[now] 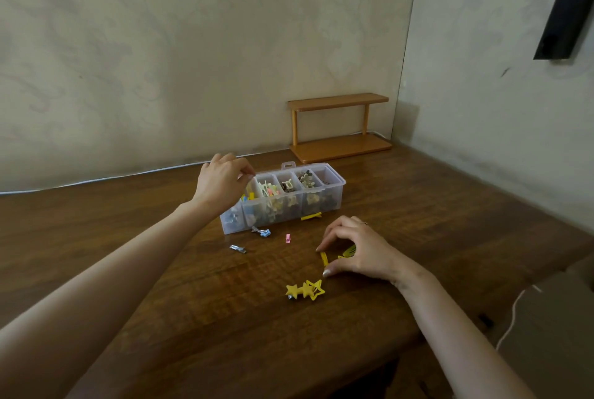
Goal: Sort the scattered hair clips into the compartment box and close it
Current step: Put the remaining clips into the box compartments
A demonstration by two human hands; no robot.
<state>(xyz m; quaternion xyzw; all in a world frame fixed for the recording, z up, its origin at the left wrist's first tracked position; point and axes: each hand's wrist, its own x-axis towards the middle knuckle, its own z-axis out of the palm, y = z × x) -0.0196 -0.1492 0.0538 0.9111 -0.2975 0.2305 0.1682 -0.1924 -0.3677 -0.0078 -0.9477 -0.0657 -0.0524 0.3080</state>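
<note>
Both forearms are cut off by the lower frame edge. On the right hand point(356, 250), index and thumb tips are curled in and pinched on the two ends of a small yellow clip point(324, 258) lying on the table point(160, 270). A 2nd yellow clip point(348, 252) is half hidden under the palm, so its shape can't be made out.

Fingers of the left hand point(221, 180) are bunched and pointed down over the left end of the clear compartment box point(321, 202). Whether sth. is held there can't be told, and that end of the box is covered by the wrist. The box is seen open at mid-table, its compartments filled w/ clips that are blurred through the walls.

Loose clips are scattered in front of it:
- yellow bar clip point(311, 216), touching the box's front wall
- blue-silver clip point(261, 231), just beside the box
- pink clip point(288, 238)
- silver clip point(238, 248)
- yellow star clip point(303, 290), near the right thumb

Dark wood grain is shown on the table. A small wooden shelf point(340, 128) is set at the back corner, against beige walls. A white cable point(128, 173) is run along the wall's foot. A dark object point(565, 9) on the right wall is cut off by the frame edge.
</note>
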